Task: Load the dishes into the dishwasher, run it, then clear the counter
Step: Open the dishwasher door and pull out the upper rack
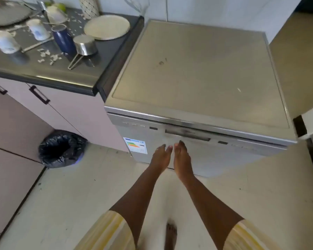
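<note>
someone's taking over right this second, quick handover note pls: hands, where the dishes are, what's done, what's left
Left hand and right hand: both open and empty, fingers straight, side by side just below the handle recess.
Dishwasher: door shut.
Dishes on the counter: cream plate, grey plate, white cups, blue cup, steel saucepan, with scraps around them.
Done: nothing loaded.
Left: open the door, load, run it, clear the counter.
</note>
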Available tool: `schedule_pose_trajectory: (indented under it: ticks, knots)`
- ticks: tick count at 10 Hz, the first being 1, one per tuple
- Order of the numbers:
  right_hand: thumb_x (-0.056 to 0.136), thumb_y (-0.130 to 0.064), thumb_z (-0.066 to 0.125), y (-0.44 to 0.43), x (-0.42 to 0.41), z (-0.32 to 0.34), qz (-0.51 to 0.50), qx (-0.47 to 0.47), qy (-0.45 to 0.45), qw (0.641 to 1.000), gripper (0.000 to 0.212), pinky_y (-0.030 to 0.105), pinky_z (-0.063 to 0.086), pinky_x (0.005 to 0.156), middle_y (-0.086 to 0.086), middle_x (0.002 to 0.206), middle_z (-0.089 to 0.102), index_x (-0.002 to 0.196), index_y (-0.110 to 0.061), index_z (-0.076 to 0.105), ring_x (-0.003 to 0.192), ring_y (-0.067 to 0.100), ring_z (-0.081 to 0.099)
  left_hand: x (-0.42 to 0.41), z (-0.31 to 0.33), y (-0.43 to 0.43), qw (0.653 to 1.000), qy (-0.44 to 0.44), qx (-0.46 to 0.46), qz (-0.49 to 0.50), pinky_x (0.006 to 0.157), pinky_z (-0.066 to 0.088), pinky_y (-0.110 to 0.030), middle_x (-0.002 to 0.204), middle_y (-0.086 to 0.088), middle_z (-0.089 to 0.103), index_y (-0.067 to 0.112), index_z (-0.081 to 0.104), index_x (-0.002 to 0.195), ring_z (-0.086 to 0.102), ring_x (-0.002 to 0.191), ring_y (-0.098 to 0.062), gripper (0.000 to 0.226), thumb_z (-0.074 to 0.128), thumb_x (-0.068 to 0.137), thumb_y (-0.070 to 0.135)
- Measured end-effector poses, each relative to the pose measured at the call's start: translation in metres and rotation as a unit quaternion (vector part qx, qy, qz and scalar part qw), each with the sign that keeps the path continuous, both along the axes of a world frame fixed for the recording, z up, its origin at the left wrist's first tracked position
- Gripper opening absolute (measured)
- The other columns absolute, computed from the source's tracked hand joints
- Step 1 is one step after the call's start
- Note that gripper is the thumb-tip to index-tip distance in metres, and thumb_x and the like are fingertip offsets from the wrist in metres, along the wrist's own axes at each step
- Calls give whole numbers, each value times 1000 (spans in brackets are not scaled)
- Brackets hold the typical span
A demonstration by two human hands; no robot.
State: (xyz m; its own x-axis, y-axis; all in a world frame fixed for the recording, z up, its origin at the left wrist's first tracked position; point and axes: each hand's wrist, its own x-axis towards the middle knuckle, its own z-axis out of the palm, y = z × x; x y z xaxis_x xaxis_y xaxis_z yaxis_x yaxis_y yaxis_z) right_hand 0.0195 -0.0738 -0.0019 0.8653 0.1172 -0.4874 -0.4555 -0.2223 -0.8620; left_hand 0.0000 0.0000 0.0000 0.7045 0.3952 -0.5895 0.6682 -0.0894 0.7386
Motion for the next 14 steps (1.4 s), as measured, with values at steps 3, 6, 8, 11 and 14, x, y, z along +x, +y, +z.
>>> schedule_pose_trajectory:
  ticks: [3,6,8,11,14]
  knots:
    - [92,-3,50,-22,56,12,-279,365,72,886,13,27,46,86,3,87,60,91,-13,59,82,16,58,59,11,-30,847,-205,-397,287,99,41,-30,96,-2,65,10,59,102,59,97,-15,23,47,96,29]
    - [91,-18,55,-12,53,31,-297,492,145,805,10,39,54,64,7,71,72,88,-11,62,78,27,65,64,11,-39,797,-220,-456,330,94,47,-46,116,-18,61,5,54,119,59,106,-31,42,58,90,35]
    - [78,-31,72,-14,-4,22,-366,382,138,837,31,48,56,78,12,105,65,101,-22,53,93,29,65,6,10,-48,822,-160,-416,353,97,45,-53,118,-18,61,9,51,119,59,109,-34,58,73,76,39]
    - [72,-45,70,-42,-181,-38,-442,156,159,869,55,30,53,80,2,104,65,92,3,53,101,24,60,-171,-33,-76,881,51,-258,394,94,48,-41,119,-11,52,5,38,131,54,105,-25,90,81,63,46]
    - [96,-20,38,-109,-314,-151,135,-496,-33,857,59,62,0,109,11,157,7,149,-16,13,143,34,3,-317,-151,-77,911,115,355,-175,114,-5,-49,151,-15,-28,25,-19,145,-22,138,-40,96,50,87,56]
